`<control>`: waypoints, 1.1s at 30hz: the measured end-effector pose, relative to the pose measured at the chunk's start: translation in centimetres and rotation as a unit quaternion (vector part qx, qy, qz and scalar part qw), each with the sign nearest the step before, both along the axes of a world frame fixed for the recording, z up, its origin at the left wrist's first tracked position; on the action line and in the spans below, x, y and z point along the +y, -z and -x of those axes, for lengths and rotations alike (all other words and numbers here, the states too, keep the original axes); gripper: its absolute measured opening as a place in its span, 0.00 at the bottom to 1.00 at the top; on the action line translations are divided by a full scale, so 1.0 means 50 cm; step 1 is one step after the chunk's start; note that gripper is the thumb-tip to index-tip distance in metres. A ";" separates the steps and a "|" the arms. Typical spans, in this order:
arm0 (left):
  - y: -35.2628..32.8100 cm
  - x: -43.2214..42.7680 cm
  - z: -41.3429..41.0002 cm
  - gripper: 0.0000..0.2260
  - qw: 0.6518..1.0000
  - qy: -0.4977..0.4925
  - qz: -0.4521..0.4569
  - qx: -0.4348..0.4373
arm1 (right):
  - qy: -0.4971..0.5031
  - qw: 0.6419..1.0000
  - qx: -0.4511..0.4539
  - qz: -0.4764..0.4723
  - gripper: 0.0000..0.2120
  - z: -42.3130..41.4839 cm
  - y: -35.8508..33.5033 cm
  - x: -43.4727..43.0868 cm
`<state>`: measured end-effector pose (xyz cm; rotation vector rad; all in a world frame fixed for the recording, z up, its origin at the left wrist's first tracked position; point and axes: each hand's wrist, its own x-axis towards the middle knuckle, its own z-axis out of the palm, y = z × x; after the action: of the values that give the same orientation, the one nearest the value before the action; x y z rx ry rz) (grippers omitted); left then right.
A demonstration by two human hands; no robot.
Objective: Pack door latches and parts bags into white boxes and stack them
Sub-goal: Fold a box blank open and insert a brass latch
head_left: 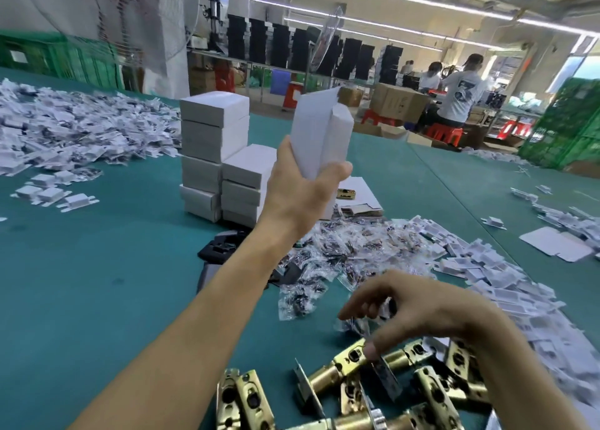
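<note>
A box (319, 131) is gripped upright, flap up, by the left hand (302, 186) above the table (97, 267), seemingly kept ready for filling, while the right hand (422, 312) is held low, fingers (360, 306) curled at the near latches (328, 377) and a bag (352, 325), grip unclear.

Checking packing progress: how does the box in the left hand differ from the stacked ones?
The held white box stands upright in the air, top flap open; the stacked white boxes lie flat on the green table, closed. The left hand grips the held one; no hand touches the stack. Both are plain white.
</note>
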<state>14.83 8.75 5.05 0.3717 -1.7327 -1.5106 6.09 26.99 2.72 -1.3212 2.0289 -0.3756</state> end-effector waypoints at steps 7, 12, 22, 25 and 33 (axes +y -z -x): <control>0.012 0.004 -0.008 0.41 0.999 0.003 0.010 -0.034 | -0.028 0.999 0.031 -0.034 0.12 -0.025 0.024 -0.002; 0.027 -0.001 0.002 0.32 0.997 0.003 0.016 -0.072 | -0.017 0.999 -0.011 0.039 0.12 -0.007 0.028 -0.002; 0.055 -0.029 0.006 0.37 0.976 -0.040 0.164 -0.140 | 0.266 0.855 -0.003 0.444 0.04 0.041 -0.020 -0.022; 0.065 -0.029 0.008 0.36 0.964 0.034 0.183 -0.192 | 0.338 0.743 -0.011 0.577 0.02 0.043 -0.029 -0.031; 0.079 -0.024 0.010 0.38 0.952 0.170 0.118 -0.224 | 0.301 0.695 -0.069 0.649 0.11 0.028 -0.048 -0.032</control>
<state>14.33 7.55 1.12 0.3184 -2.4124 -1.5059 4.71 25.41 5.10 -1.0883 1.9174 -2.4665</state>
